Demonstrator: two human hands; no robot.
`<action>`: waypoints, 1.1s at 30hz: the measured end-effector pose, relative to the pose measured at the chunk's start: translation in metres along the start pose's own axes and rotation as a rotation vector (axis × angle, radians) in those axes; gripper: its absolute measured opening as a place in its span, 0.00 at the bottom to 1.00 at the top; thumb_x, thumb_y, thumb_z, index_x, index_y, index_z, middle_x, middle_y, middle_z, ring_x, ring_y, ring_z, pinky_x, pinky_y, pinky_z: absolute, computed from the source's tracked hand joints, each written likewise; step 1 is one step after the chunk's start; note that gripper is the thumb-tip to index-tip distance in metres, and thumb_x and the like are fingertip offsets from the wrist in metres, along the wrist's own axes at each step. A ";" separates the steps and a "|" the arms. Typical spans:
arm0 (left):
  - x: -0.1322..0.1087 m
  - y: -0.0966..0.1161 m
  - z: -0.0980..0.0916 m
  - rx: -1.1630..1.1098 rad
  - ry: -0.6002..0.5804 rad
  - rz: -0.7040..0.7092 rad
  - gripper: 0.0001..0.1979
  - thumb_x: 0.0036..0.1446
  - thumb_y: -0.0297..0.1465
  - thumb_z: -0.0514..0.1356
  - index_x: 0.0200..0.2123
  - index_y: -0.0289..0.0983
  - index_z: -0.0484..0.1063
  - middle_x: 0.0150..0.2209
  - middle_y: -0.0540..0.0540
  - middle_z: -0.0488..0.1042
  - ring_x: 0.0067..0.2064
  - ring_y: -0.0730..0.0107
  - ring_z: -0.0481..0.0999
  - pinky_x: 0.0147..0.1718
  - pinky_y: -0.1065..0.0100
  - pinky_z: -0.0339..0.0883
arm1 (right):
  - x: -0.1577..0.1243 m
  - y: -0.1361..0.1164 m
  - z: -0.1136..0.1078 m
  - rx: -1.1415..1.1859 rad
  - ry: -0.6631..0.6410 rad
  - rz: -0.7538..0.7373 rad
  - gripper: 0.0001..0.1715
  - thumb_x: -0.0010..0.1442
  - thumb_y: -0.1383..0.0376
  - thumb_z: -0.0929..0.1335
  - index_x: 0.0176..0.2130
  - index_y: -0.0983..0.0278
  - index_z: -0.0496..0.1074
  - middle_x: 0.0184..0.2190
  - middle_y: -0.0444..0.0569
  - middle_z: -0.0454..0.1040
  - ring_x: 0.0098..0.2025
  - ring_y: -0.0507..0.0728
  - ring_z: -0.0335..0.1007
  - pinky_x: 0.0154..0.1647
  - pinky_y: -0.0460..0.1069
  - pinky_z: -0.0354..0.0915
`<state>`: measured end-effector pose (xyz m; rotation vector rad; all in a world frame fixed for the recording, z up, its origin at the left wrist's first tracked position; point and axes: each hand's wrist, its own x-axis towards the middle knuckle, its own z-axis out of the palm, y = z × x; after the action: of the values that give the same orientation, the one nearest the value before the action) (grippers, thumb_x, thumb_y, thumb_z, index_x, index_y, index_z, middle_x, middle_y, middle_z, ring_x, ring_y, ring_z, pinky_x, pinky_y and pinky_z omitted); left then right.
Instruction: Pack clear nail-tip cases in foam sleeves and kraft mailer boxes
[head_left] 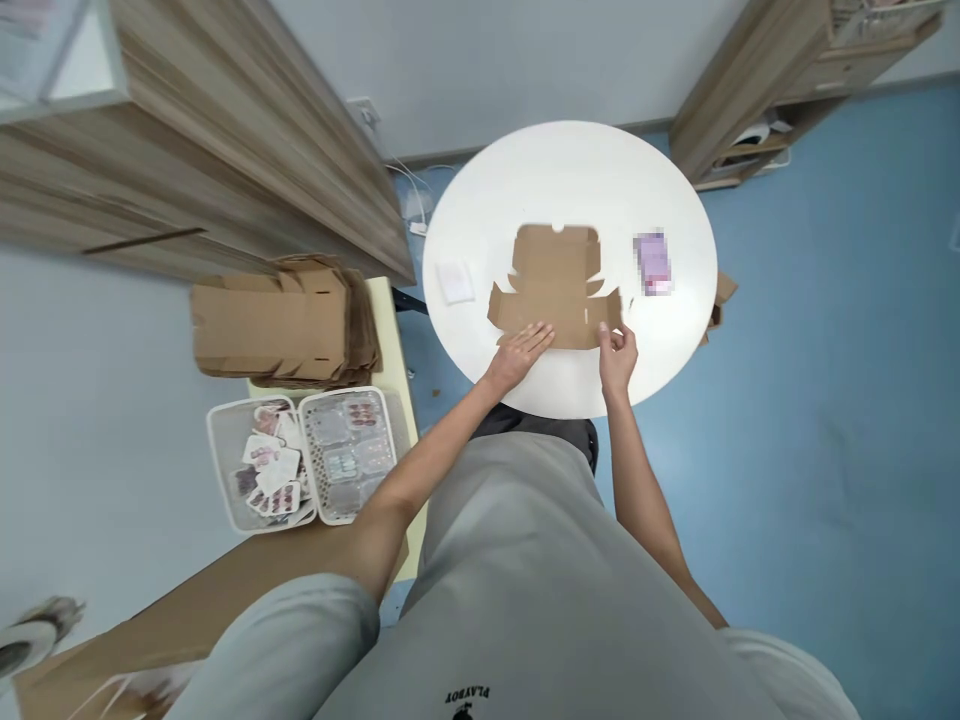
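Note:
A brown cardboard box (556, 275), unfolded with its side flaps partly raised, lies on the round white table (555, 165). Flat on the near left part of the cardboard rests my left hand (523, 355), its fingers stretched out. My right hand (618, 355) pinches the near right flap of the box between thumb and fingers. Right of the cardboard is a purple item (654, 262), blurred over in the picture. A small white square packet (455, 282) lies to the left.
Left of the table, a stack of flattened cardboard boxes (270, 325) sits on a pale yellow stand (388, 330). Two white baskets (306, 470) hold cards and clear packs. Wooden cabinets (247, 130) rise at the left; a wooden shelf unit (780, 90) stands at the right.

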<state>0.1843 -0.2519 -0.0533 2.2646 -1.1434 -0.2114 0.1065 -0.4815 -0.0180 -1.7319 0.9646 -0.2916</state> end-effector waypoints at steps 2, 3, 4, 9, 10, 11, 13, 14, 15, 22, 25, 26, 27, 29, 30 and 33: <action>-0.006 -0.002 0.034 -0.060 -0.146 0.010 0.29 0.76 0.20 0.47 0.71 0.37 0.75 0.73 0.39 0.75 0.77 0.61 0.70 0.78 0.50 0.67 | 0.001 0.031 -0.014 -0.118 0.029 0.086 0.31 0.69 0.45 0.69 0.55 0.67 0.79 0.47 0.61 0.86 0.52 0.64 0.82 0.63 0.62 0.75; -0.009 -0.004 0.047 -0.084 -0.211 0.000 0.29 0.74 0.19 0.48 0.71 0.36 0.75 0.73 0.38 0.74 0.77 0.60 0.70 0.78 0.49 0.67 | 0.000 0.043 -0.020 -0.177 0.029 0.141 0.28 0.70 0.48 0.67 0.52 0.67 0.80 0.46 0.61 0.86 0.50 0.64 0.82 0.62 0.62 0.76; -0.012 -0.005 0.058 -0.105 -0.268 -0.021 0.30 0.73 0.18 0.49 0.71 0.35 0.75 0.73 0.36 0.74 0.77 0.59 0.70 0.78 0.47 0.67 | -0.002 0.053 -0.025 -0.232 0.026 0.193 0.26 0.70 0.51 0.66 0.50 0.67 0.80 0.45 0.61 0.86 0.50 0.65 0.82 0.61 0.62 0.76; -0.022 -0.012 0.082 -0.139 -0.433 -0.090 0.32 0.72 0.17 0.47 0.73 0.33 0.73 0.75 0.33 0.70 0.80 0.58 0.67 0.79 0.47 0.64 | -0.008 0.064 -0.031 -0.430 0.068 0.161 0.27 0.72 0.57 0.61 0.59 0.66 0.78 0.57 0.65 0.83 0.51 0.65 0.81 0.62 0.63 0.76; -0.022 -0.011 0.082 -0.138 -0.444 -0.093 0.32 0.72 0.17 0.47 0.73 0.33 0.73 0.75 0.33 0.70 0.80 0.58 0.66 0.79 0.48 0.64 | -0.007 0.061 -0.027 -0.446 0.062 0.099 0.27 0.74 0.57 0.60 0.61 0.66 0.77 0.60 0.65 0.81 0.52 0.65 0.81 0.63 0.63 0.76; -0.022 -0.010 0.082 -0.137 -0.455 -0.094 0.32 0.72 0.16 0.47 0.74 0.32 0.72 0.76 0.32 0.69 0.80 0.58 0.66 0.79 0.49 0.64 | -0.004 0.058 -0.023 -0.457 0.037 0.036 0.28 0.76 0.57 0.59 0.63 0.65 0.76 0.62 0.65 0.80 0.53 0.65 0.81 0.63 0.63 0.75; -0.019 -0.005 0.079 -0.131 -0.482 -0.095 0.33 0.71 0.15 0.46 0.74 0.31 0.71 0.76 0.31 0.69 0.80 0.56 0.65 0.79 0.49 0.64 | 0.005 0.051 -0.010 -0.481 -0.060 -0.071 0.28 0.78 0.57 0.58 0.66 0.64 0.74 0.64 0.64 0.78 0.57 0.65 0.80 0.66 0.63 0.75; -0.017 -0.002 0.077 -0.120 -0.491 -0.100 0.34 0.71 0.15 0.46 0.75 0.30 0.70 0.76 0.30 0.68 0.81 0.55 0.64 0.78 0.48 0.64 | 0.011 0.049 -0.003 -0.500 -0.122 -0.108 0.28 0.78 0.57 0.59 0.67 0.63 0.73 0.64 0.64 0.77 0.60 0.66 0.78 0.68 0.64 0.74; -0.016 0.000 0.075 -0.104 -0.492 -0.109 0.35 0.70 0.14 0.46 0.76 0.29 0.68 0.77 0.29 0.66 0.82 0.54 0.62 0.78 0.47 0.64 | 0.018 0.047 0.005 -0.526 -0.178 -0.133 0.27 0.78 0.58 0.60 0.68 0.63 0.71 0.65 0.64 0.76 0.64 0.67 0.76 0.70 0.64 0.73; -0.028 -0.004 0.048 0.034 -0.402 -0.368 0.38 0.67 0.14 0.47 0.80 0.21 0.57 0.82 0.25 0.54 0.85 0.47 0.51 0.81 0.46 0.58 | 0.062 0.048 0.047 -0.647 -0.345 -0.076 0.32 0.75 0.59 0.66 0.73 0.64 0.63 0.74 0.68 0.65 0.73 0.73 0.69 0.74 0.72 0.69; -0.035 -0.009 0.042 -0.004 -0.432 -0.431 0.35 0.71 0.21 0.53 0.79 0.22 0.59 0.81 0.25 0.56 0.84 0.45 0.56 0.81 0.47 0.60 | 0.077 0.050 0.055 -0.637 -0.411 -0.072 0.36 0.73 0.59 0.68 0.74 0.66 0.61 0.72 0.69 0.66 0.71 0.72 0.70 0.75 0.71 0.68; -0.036 -0.010 0.043 -0.019 -0.422 -0.440 0.35 0.72 0.23 0.55 0.79 0.23 0.60 0.81 0.25 0.57 0.84 0.45 0.57 0.81 0.47 0.60 | 0.081 0.050 0.055 -0.619 -0.436 -0.077 0.38 0.72 0.58 0.69 0.75 0.66 0.61 0.72 0.69 0.66 0.69 0.72 0.72 0.75 0.72 0.68; -0.036 -0.009 0.043 -0.033 -0.403 -0.451 0.35 0.72 0.24 0.56 0.79 0.24 0.60 0.81 0.26 0.57 0.83 0.45 0.58 0.81 0.47 0.60 | 0.084 0.050 0.054 -0.601 -0.458 -0.078 0.40 0.72 0.57 0.70 0.75 0.65 0.60 0.72 0.68 0.66 0.66 0.71 0.75 0.74 0.72 0.69; -0.035 -0.008 0.046 -0.060 -0.354 -0.472 0.34 0.72 0.25 0.57 0.79 0.26 0.60 0.81 0.27 0.60 0.83 0.46 0.60 0.81 0.46 0.59 | 0.085 0.050 0.048 -0.579 -0.497 -0.072 0.45 0.69 0.54 0.72 0.77 0.63 0.59 0.72 0.67 0.65 0.58 0.69 0.79 0.71 0.73 0.71; -0.034 -0.007 0.047 -0.074 -0.331 -0.485 0.34 0.72 0.24 0.57 0.79 0.27 0.61 0.80 0.28 0.62 0.82 0.46 0.61 0.81 0.46 0.59 | 0.083 0.049 0.043 -0.580 -0.514 -0.068 0.48 0.67 0.53 0.74 0.77 0.62 0.59 0.72 0.66 0.65 0.56 0.69 0.80 0.70 0.73 0.72; -0.032 -0.008 0.048 -0.118 -0.280 -0.541 0.37 0.69 0.23 0.59 0.79 0.29 0.59 0.78 0.27 0.65 0.80 0.45 0.65 0.79 0.46 0.63 | 0.070 0.050 0.023 -0.600 -0.575 -0.067 0.60 0.60 0.50 0.79 0.80 0.59 0.57 0.72 0.64 0.63 0.59 0.71 0.80 0.68 0.72 0.74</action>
<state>0.1511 -0.2444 -0.1005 2.4412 -0.5945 -0.8067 0.1426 -0.5204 -0.0897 -2.2123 0.5909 0.4874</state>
